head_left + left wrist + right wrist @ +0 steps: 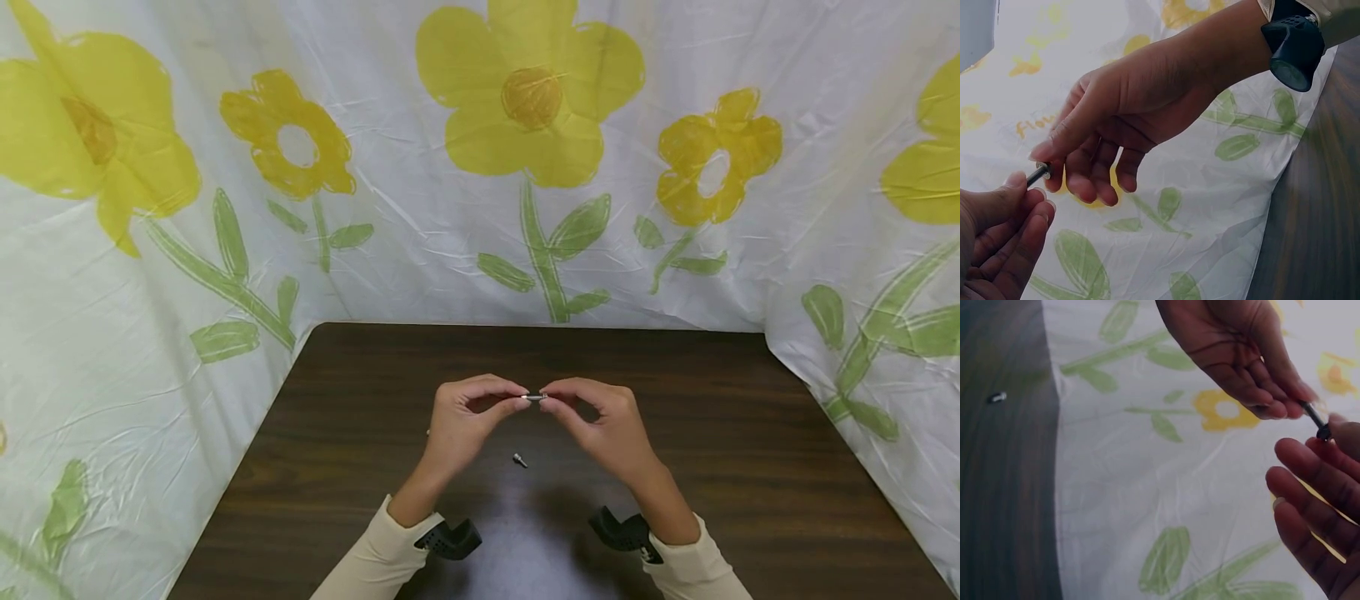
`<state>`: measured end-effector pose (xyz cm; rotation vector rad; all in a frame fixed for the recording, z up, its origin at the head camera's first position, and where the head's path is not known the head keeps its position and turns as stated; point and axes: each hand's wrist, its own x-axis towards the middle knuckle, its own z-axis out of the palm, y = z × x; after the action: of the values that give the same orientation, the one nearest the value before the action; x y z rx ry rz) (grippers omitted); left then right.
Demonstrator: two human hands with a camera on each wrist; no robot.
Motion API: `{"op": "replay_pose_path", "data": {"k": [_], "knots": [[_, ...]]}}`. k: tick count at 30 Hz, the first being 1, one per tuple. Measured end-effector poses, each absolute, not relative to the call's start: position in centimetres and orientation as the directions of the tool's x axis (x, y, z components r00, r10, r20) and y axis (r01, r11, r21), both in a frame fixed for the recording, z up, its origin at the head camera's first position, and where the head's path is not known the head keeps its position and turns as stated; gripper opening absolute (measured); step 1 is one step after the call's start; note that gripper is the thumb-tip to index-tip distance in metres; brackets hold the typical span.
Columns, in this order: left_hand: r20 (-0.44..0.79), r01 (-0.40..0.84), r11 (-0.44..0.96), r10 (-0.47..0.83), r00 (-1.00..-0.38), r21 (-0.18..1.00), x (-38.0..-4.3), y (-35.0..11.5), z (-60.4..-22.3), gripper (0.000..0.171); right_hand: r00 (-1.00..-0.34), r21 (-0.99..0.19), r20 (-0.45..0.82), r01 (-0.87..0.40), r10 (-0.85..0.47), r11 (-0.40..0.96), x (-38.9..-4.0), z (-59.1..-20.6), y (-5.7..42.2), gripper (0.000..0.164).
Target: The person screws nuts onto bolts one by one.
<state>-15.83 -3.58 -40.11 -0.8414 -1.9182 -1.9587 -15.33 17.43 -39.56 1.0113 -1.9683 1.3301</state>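
Observation:
A small, slim metal bolt (pixel 534 397) is held level between the two hands above the table. My left hand (pixel 461 417) pinches one end of its shaft between thumb and fingertips. The thicker end, a head or a nut, is pinched by my right hand (pixel 607 421); which of the two cannot be told. In the left wrist view the bolt (pixel 1036 175) shows a dark shaft with a wider, shiny end. The right wrist view shows the same bolt (pixel 1315 417) spanning the fingertips. A second small metal bolt (pixel 520 460) lies on the tabletop below the hands.
The dark wood-grain table (pixel 337 400) is enclosed by a white curtain (pixel 405 250) with yellow flowers along its back and sides. Black devices (pixel 453 540) are strapped at both wrists over pale sleeves. A tiny light speck shows beside the left wrist, too small to identify.

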Motion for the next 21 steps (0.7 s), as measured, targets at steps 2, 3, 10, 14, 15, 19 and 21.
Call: {"op": "replay_pose_path", "data": {"k": [2,3,10,14,15,19,21], "knots": [[0.576,0.571,-0.086,0.200,-0.793,0.816,-15.83,-3.48,-40.07,0.009,-0.587,-0.538,0.757,-0.809,-0.288,0.235,-15.30,-39.61,17.46,0.027],[0.576,0.572,-0.086,0.200,-0.792,0.816,-15.84,-3.44,-40.06,0.009,-0.594,-0.544,0.749,-0.804,-0.293,0.240,-15.31,-39.64,17.47,0.025],[0.581,0.580,-0.071,0.195,-0.790,0.812,-15.83,-3.48,-40.19,0.010,-0.583,-0.519,0.767,-0.809,-0.267,0.276,-15.33,-39.78,17.52,0.022],[0.584,0.584,-0.060,0.177,-0.792,0.810,-15.75,-3.73,-40.34,0.010,-0.512,-0.457,0.820,-0.855,-0.257,0.246,-15.41,-39.78,17.44,0.046],[0.584,0.583,-0.062,0.174,-0.793,0.810,-15.76,-3.76,-40.36,0.010,-0.496,-0.442,0.830,-0.864,-0.256,0.239,-15.45,-39.76,17.43,0.050],[0.584,0.580,-0.077,0.171,-0.793,0.811,-15.89,-3.69,-40.29,0.010,-0.472,-0.420,0.846,-0.877,-0.250,0.232,-15.58,-39.62,17.42,0.052],[0.583,0.579,-0.081,0.173,-0.794,0.812,-15.93,-3.63,-40.25,0.010,-0.467,-0.417,0.848,-0.880,-0.251,0.225,-15.64,-39.60,17.44,0.042]]}}
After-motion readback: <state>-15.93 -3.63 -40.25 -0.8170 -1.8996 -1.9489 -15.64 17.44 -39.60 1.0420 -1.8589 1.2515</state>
